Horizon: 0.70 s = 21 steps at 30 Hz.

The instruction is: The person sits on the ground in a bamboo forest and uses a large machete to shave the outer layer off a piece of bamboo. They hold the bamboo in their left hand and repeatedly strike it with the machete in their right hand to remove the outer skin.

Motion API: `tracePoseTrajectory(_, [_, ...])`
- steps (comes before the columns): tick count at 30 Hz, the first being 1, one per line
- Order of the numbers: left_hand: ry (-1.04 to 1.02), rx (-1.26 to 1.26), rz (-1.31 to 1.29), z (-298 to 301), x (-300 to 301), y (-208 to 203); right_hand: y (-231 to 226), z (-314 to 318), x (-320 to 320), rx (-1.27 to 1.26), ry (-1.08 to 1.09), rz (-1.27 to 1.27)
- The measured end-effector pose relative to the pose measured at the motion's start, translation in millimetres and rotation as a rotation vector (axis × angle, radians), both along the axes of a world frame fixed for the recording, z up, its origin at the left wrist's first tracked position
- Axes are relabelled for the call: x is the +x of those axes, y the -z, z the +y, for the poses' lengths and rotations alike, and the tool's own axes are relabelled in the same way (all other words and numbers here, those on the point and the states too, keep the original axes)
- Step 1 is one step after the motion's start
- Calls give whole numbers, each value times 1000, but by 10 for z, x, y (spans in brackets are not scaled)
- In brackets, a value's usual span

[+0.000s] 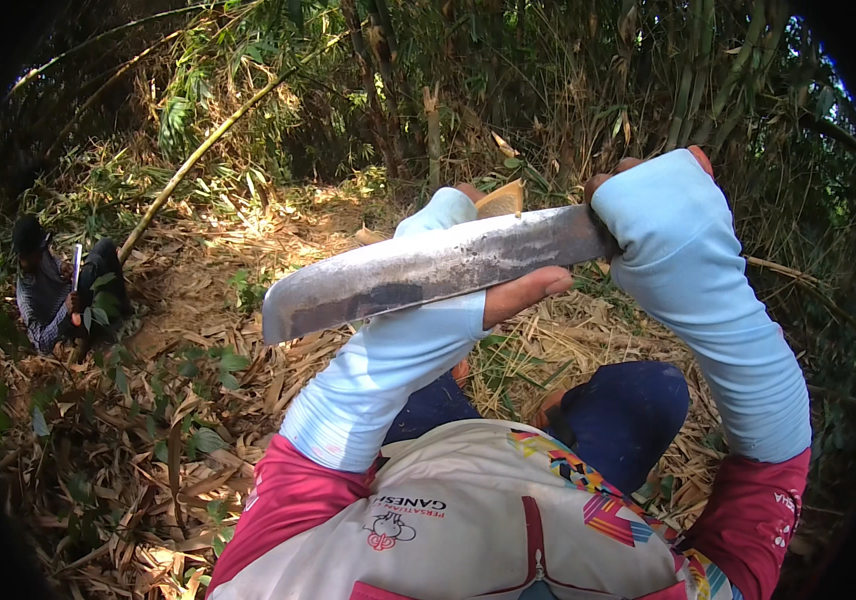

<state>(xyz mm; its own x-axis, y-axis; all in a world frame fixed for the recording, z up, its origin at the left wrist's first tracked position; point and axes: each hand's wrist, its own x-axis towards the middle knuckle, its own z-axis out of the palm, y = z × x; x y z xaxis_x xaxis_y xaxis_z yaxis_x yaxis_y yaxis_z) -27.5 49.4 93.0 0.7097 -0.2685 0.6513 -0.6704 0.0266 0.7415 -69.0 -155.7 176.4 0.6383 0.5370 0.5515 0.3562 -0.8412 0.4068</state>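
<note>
My right hand [653,190] is closed round the handle end of a machete [428,262]. The machete's broad, worn grey blade stretches leftward across the view, its blunt tip lowest. Behind the blade is my left hand [528,294], with its thumb showing below the lower edge and its fingertips above the upper edge. A tan piece of bamboo [501,200] sticks up past the blade beside those fingers, and my left hand seems to hold it. The blade hides most of that grip. Pale blue sleeves cover both forearms and part of the hands.
Dry bamboo leaves [198,410] cover the ground around my bent dark-blue knees [623,415]. At the far left another person [48,285] sits holding an upright blade [76,265]. A bamboo pole [208,145] leans diagonally there. Dense bamboo stems [708,75] stand behind.
</note>
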Motion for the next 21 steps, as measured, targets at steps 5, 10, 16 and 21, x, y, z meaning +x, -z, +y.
tracePoseTrajectory(5, [20,11,1,24,71,95,-35,28,6,-27,23,-5])
tracePoseTrajectory(10, [-25,-40,-29,-18,48,52,-69,36,69,-21,29,7])
tracePoseTrajectory(16, [-66,14,61,-33,99,51,-111,59,108,2,33,-30])
tracePoseTrajectory(21, [-98,-32,128,-6,120,-33,-139,85,224,1,79,-16])
